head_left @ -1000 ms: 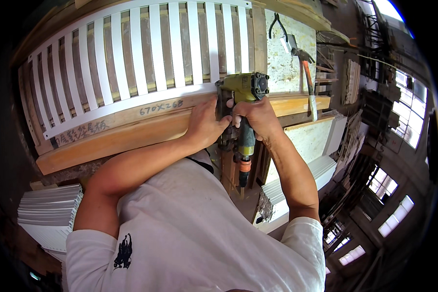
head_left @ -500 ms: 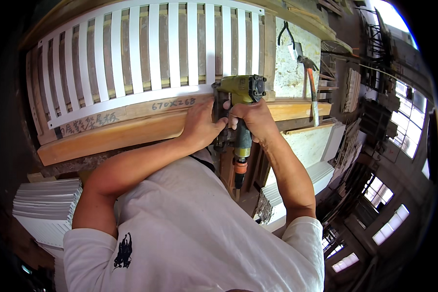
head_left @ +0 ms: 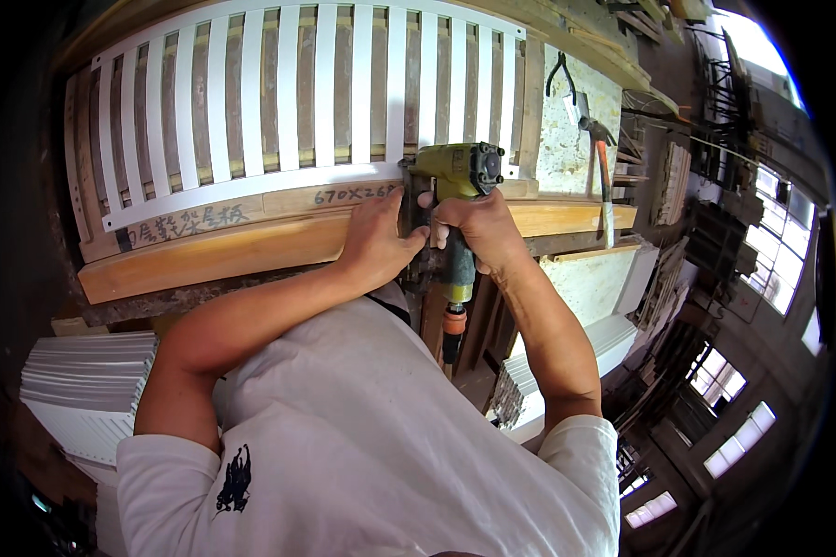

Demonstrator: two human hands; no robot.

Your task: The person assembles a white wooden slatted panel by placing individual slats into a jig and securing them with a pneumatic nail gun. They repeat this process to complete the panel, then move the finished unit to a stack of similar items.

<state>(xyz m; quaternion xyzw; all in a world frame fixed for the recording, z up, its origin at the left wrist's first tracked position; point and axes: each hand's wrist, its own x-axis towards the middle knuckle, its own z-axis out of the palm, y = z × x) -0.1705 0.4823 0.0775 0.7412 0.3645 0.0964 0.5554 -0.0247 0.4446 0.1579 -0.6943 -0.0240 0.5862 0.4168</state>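
Note:
My right hand (head_left: 478,223) grips the handle of a yellow-green air nail gun (head_left: 455,169), with an orange-ended hose fitting under the handle. The gun's nose sits at the near rail of a white slatted panel (head_left: 269,180), by the lower end of one slat. Beside the gun's dark magazine, my left hand (head_left: 376,237) lies with fingers stretched and thumb apart. Its fingers rest near the wooden rail, touching or close to the magazine; exact contact cannot be told. The panel lies in a wooden jig (head_left: 288,201) with handwriting on its near strip.
A claw hammer (head_left: 604,172) and black-handled pliers (head_left: 560,79) lie on a pale board to the right. Stacked white slatted panels (head_left: 88,381) stand at the lower left. More white pieces (head_left: 604,339) lie at the right, under my right arm.
Relative to the panel, the nail gun and both hands have moved left by about one slat. The whole bench appears slightly shifted to the right in the view.

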